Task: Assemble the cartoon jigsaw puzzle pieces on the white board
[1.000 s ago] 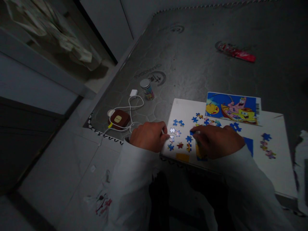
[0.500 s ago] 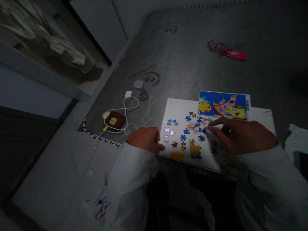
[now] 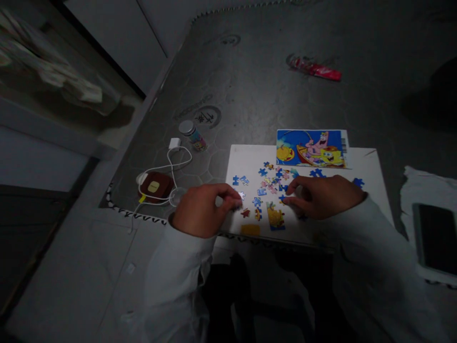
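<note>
Many loose jigsaw puzzle pieces [image 3: 257,202] lie on a white board [image 3: 367,190]. My left hand [image 3: 203,208] is over the board's left side, thumb and forefinger pinched on a small puzzle piece mostly hidden by the fingertips. Across from it, my right hand [image 3: 321,196] reaches in from the right, its thumb and forefinger closing on a blue puzzle piece [image 3: 283,199] at the cluster's edge. Near the board's front lies a joined yellow section [image 3: 275,217], with a plain yellow piece [image 3: 250,230] to its left. A cartoon picture card [image 3: 310,148] rests at the board's back edge.
Left of the board are a capped tube [image 3: 193,136], a white charger [image 3: 174,144] with its cable and a brown case [image 3: 157,186]. A red wrapper [image 3: 316,69] lies farther back. At right, a phone [image 3: 435,238] rests on white paper [image 3: 410,190].
My right hand has moved left to a blue piece beside the cluster. My left hand has risen slightly up the board's left side. The view has shifted right, bringing the phone into sight.
</note>
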Available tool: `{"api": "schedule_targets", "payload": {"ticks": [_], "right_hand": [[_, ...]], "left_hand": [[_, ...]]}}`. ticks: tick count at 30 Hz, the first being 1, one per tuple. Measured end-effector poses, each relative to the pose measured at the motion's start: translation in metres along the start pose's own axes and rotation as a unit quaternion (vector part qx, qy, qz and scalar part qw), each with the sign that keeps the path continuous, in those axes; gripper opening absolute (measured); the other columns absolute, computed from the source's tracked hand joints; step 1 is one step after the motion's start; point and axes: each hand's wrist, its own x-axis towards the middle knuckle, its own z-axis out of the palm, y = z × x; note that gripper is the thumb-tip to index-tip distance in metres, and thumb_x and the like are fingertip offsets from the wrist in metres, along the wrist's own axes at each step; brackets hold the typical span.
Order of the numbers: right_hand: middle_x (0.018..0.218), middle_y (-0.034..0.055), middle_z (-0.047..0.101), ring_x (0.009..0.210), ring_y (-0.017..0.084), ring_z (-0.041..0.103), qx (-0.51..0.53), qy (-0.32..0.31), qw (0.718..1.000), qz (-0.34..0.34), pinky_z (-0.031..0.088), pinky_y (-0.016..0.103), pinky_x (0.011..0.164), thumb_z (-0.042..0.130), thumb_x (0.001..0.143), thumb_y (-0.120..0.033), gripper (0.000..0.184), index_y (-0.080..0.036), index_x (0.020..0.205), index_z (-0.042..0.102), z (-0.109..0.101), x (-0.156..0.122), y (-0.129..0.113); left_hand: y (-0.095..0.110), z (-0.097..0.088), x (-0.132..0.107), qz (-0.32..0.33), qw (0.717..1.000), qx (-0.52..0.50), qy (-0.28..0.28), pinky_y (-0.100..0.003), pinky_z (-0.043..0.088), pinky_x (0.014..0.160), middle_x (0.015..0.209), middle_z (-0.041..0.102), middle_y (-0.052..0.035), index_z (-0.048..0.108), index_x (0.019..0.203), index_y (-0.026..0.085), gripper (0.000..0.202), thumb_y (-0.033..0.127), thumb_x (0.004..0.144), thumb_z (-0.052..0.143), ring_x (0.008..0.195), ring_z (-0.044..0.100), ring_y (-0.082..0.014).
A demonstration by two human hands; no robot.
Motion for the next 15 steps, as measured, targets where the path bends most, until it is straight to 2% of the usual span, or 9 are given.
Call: {"api": "schedule_targets", "payload": {"ticks": [3, 7, 12, 15], "right_hand": [[0.070, 0.0005, 0.072, 0.062, 0.022, 0.061, -0.003, 0.002, 1.000, 0.024, 0.035, 0.034, 0.058, 0.075, 0.082, -0.048, 0.021, -0.030, 0.091, 0.070, 0.002, 0.003, -0.003], [0.070, 0.0008, 0.072, 0.061, 0.021, 0.060, -0.004, 0.039, 0.999, 0.027, 0.033, 0.033, 0.057, 0.072, 0.083, -0.048, 0.020, -0.029, 0.089, 0.071, 0.003, 0.005, -0.001], [0.067, -0.0031, 0.071, 0.059, 0.017, 0.060, 0.059, 0.012, 0.996, -0.061, 0.034, 0.029, 0.057, 0.066, 0.087, -0.042, 0.017, -0.032, 0.095, 0.077, -0.001, 0.000, -0.006], [0.067, -0.0030, 0.071, 0.061, 0.016, 0.061, 0.085, -0.004, 0.991, -0.101, 0.035, 0.028, 0.056, 0.064, 0.088, -0.039, 0.017, -0.033, 0.092, 0.079, -0.004, -0.002, -0.011]], "left_hand": [[0.014, 0.005, 0.000, 0.017, 0.999, -0.028, 0.016, -0.029, 0.044, 0.069, 0.088, 0.081, 0.0049, 0.082, 0.092, 0.031, 0.012, 0.034, 0.090, 0.071, 0.069, 0.067, -0.0149], [0.026, 0.014, 0.004, 0.024, 0.999, -0.045, -0.010, -0.031, 0.044, 0.070, 0.085, 0.081, 0.0040, 0.083, 0.093, 0.033, 0.014, 0.035, 0.091, 0.069, 0.068, 0.067, -0.0161], [0.035, 0.027, 0.010, 0.027, 0.998, -0.051, -0.021, -0.035, 0.046, 0.079, 0.099, 0.082, 0.0034, 0.081, 0.100, 0.033, 0.018, 0.035, 0.093, 0.065, 0.082, 0.070, -0.0200], [0.041, 0.033, 0.011, 0.036, 0.997, -0.064, -0.032, -0.034, 0.046, 0.081, 0.099, 0.081, 0.0039, 0.080, 0.101, 0.031, 0.017, 0.030, 0.093, 0.064, 0.087, 0.071, -0.0199]]}}
